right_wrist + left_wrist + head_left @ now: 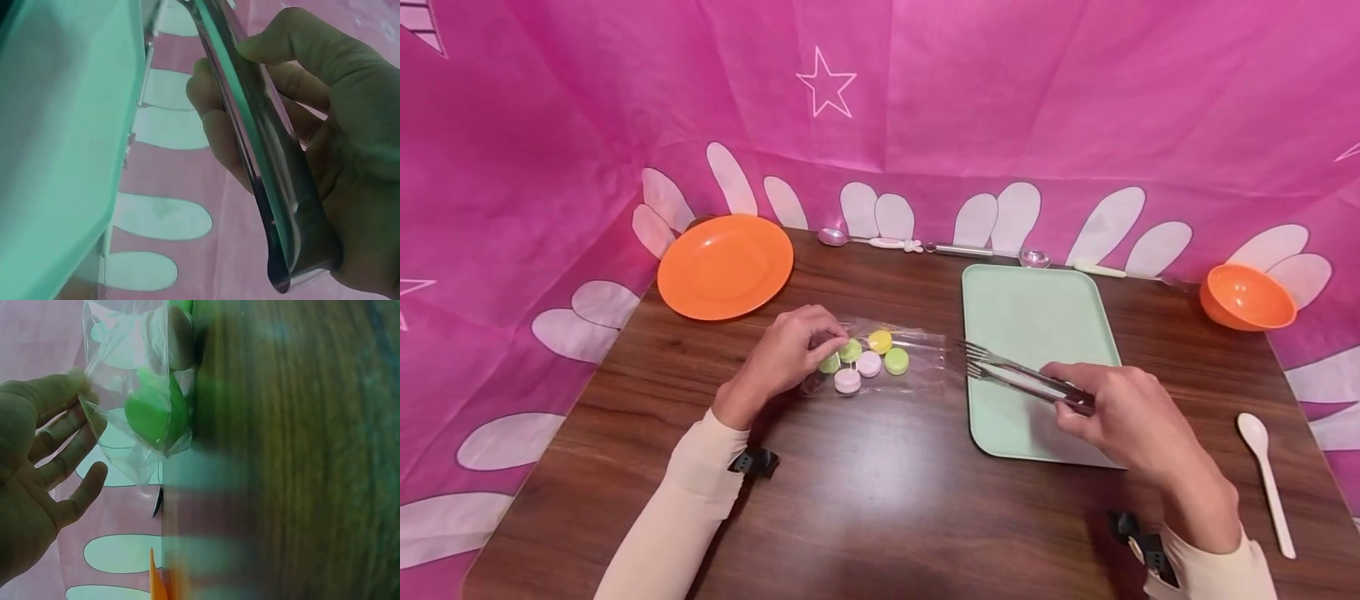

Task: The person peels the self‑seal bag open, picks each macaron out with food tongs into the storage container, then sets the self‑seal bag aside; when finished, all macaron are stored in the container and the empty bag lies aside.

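A left hand (790,348) pinches a clear plastic bag (928,354) of macarons (896,361) on the wooden table (865,492); the right hand (1138,425) grips fork-tipped metal tongs (1026,381) above a mint tray (1037,300). From here, the macarons look light, fragile, best held gently by their sides.

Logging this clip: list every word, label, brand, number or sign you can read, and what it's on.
None: no readable text in any view.
The pink backdrop shows only printed shapes, such as a star outline.
No print is visible on the clear bag or tongs.
Any marks on the black wrist pieces are too small to read.
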`<state>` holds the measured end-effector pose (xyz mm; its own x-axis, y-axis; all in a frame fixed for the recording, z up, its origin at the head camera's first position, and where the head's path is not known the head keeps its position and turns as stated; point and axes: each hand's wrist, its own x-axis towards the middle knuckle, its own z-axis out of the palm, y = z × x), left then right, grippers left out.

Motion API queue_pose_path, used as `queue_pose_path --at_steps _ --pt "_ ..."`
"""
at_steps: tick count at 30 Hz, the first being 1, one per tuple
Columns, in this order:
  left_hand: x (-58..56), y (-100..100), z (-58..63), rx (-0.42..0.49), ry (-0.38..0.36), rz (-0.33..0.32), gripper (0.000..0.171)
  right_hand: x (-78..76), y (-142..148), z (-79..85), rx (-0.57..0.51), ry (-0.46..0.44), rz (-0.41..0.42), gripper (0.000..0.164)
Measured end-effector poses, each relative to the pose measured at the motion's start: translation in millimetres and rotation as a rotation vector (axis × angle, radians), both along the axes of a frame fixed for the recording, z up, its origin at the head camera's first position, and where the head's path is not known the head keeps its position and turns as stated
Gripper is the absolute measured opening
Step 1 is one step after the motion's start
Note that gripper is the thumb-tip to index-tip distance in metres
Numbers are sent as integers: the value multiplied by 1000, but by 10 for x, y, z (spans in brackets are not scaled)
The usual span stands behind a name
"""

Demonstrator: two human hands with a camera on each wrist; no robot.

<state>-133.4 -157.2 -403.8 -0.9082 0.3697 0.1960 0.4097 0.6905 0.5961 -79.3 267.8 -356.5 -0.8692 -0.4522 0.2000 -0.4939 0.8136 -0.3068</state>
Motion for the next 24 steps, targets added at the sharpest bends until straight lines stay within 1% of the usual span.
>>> queue_pose_path --at_steps 4,6,9,12,15,19,24 --pt "-5 6 -10 5 27 -12 10 -42 -125 -49 39 -14 47 37" --pt "-6 5 -16 13 28 -12 9 -89 -192 -73 44 -42 69 37" --pt "3 5 -25 32 14 -10 9 -171 -286 -105 26 -97 90 39" --pt "10 6 -43 46 3 -9 9 -230 -378 -144 -6 -132 108 41" --pt "5 3 -47 49 9 -12 9 -270 -467 -195 -23 -137 131 39" --pt "-8 -10 -40 39 15 -17 9 -300 -550 -248 -16 -129 152 36" --pt "-18 -32 -20 -3 21 -3 8 -295 -568 -258 -13 -126 142 35"
